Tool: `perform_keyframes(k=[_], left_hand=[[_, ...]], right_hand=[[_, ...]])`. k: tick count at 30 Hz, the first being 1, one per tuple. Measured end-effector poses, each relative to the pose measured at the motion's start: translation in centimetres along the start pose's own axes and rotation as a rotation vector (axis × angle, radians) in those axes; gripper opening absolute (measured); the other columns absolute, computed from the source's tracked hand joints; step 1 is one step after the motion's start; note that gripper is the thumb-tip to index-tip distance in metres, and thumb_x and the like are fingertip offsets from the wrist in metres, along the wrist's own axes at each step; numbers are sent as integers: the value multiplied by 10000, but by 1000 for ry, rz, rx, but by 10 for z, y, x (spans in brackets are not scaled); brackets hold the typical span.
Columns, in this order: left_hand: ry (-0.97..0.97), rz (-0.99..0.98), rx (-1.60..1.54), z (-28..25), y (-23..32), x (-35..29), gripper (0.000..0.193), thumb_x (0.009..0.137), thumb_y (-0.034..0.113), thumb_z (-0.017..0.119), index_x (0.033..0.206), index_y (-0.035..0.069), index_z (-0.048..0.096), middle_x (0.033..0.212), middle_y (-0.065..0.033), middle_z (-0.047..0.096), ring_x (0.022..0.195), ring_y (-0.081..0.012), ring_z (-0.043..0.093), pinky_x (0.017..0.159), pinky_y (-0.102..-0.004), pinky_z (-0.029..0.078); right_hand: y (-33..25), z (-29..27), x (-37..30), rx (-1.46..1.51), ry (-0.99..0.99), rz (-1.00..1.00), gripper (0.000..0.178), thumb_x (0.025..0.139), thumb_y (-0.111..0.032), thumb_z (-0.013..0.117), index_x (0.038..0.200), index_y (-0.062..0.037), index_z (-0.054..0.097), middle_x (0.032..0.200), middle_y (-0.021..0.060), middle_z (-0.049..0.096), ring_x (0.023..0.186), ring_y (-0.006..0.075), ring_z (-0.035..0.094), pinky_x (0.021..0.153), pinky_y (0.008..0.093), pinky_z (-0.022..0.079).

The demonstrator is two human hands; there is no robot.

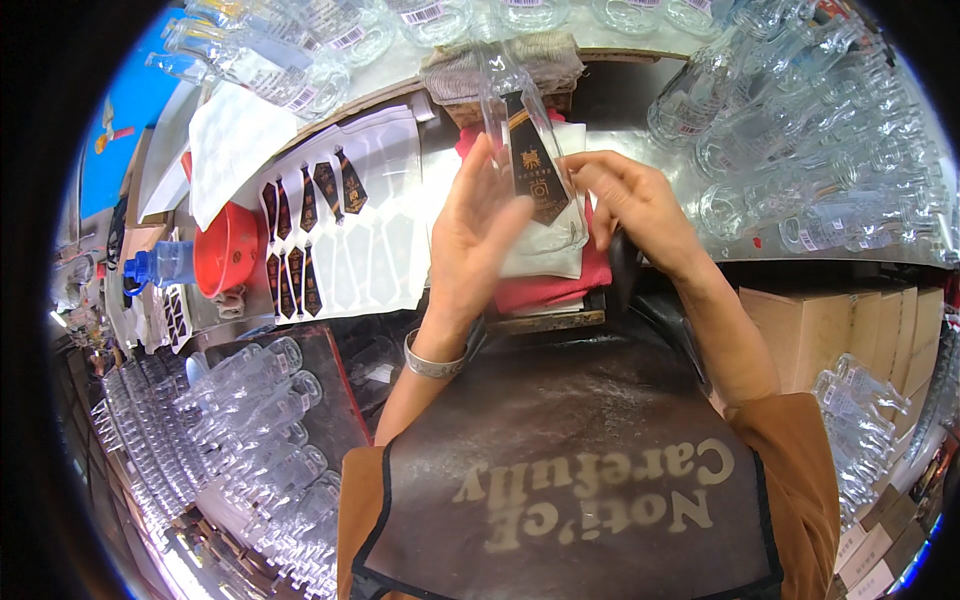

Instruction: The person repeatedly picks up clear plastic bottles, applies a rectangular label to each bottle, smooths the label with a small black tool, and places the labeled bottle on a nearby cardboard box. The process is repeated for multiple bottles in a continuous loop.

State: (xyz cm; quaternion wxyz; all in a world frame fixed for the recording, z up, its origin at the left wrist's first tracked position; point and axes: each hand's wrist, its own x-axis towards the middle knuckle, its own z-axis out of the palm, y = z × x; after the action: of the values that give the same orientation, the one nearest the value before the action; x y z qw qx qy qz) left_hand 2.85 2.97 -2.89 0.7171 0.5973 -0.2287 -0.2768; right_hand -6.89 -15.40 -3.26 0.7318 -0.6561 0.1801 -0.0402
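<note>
A clear glass bottle (551, 128) lies with its neck pointing away from me. On its face is a black tie-shaped label (537, 172) with gold marks. My left hand (478, 220) is along the bottle's left side, its blurred thumb over the lower label and its fingers against the glass. At the right edge, my right hand (635, 200) has its index fingertip by the glass; the fingers are bent and apart. Under the bottle are a folded white cloth (545, 258) and a red cloth (590, 270). A folded grey cloth pad (450, 75) lies beneath the neck.
To the left lies a label sheet (390, 250) with several dark ties, beside a red bucket (222, 250) and a blue-capped plastic bottle (165, 262). Glass bottles (790, 120) crowd the right bench, with more bottles (265, 420) at lower left. Cardboard boxes (790, 330) stand at right.
</note>
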Motion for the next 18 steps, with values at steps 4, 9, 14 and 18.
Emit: perform_keyframes(k=[4, 9, 14, 18], left_hand=[[33, -2, 73, 3, 2, 1, 760, 923, -5, 665, 1555, -36, 244, 1557, -204, 366, 1401, -300, 436, 1118, -395, 413], [44, 26, 163, 8, 2, -3, 835, 877, 32, 724, 1552, -47, 239, 1541, -204, 389, 1377, -297, 466, 1103, -389, 421], [59, 33, 212, 14, 5, -1, 857, 854, 46, 740, 1548, -52, 245, 1517, -203, 420, 1327, -287, 516, 1081, -389, 438], [89, 34, 271, 14, 2, -1, 869, 848, 69, 749, 1547, -50, 247, 1506, -206, 435, 1319, -283, 522, 1078, -387, 441]], right_hand=[[37, -28, 10, 569, 326, 200, 538, 1060, -465, 451, 1106, 40, 630, 928, 153, 683, 613, 124, 576, 581, 239, 487], [41, -29, -2, 544, 427, 144, 383, 1027, -338, 540, 1123, 16, 649, 991, 81, 663, 907, 143, 598, 862, 278, 488], [34, -30, -7, 587, 321, 57, 295, 928, -114, 605, 1198, 2, 633, 1037, 47, 642, 987, 128, 594, 907, 275, 469], [30, -30, -9, 594, 254, 59, 346, 914, -79, 608, 1250, 1, 592, 1055, 50, 641, 986, 117, 601, 899, 267, 477]])
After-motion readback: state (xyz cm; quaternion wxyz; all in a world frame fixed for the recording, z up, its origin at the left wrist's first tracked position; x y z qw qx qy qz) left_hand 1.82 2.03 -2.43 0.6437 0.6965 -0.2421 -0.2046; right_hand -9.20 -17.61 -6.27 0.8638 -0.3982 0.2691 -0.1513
